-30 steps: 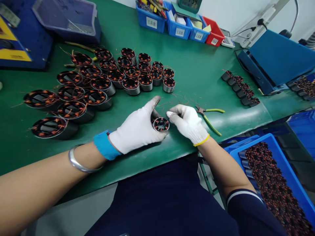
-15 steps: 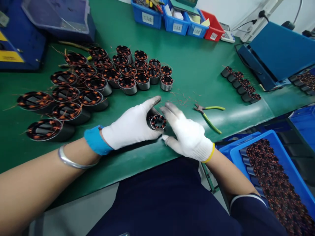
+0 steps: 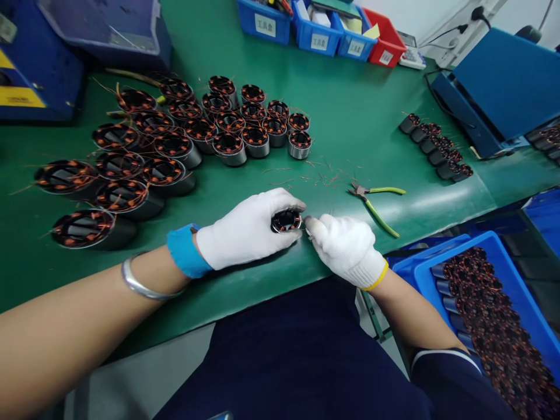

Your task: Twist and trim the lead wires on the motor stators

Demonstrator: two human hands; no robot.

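Note:
My left hand (image 3: 247, 229), in a white glove with a blue cuff, is wrapped round a motor stator (image 3: 287, 227), a short dark cylinder with copper windings inside its upper end. Just to the right of the stator is my right hand (image 3: 346, 246), gloved in white with a yellow hem. Its thumb and fingers are pinched together close to the stator's rim; what lies between them is too small to make out. Green-handled diagonal cutters (image 3: 380, 217) lie spread beyond my right hand. Thin copper wire clippings (image 3: 326, 178) are scattered behind the stator.
Several stators (image 3: 230, 146) stand grouped on the green table (image 3: 350, 116) at left. A smaller group (image 3: 431, 143) is at right, near a blue machine (image 3: 503, 87). Labelled blue bins (image 3: 317, 42) and a red bin (image 3: 387, 49) line the back. A blue crate (image 3: 516, 280) holds many stators at lower right.
My right hand was pinched, then opened with fingers stretched beside the stator, and is now closed again at its right side. My left fingers have closed further round the stator.

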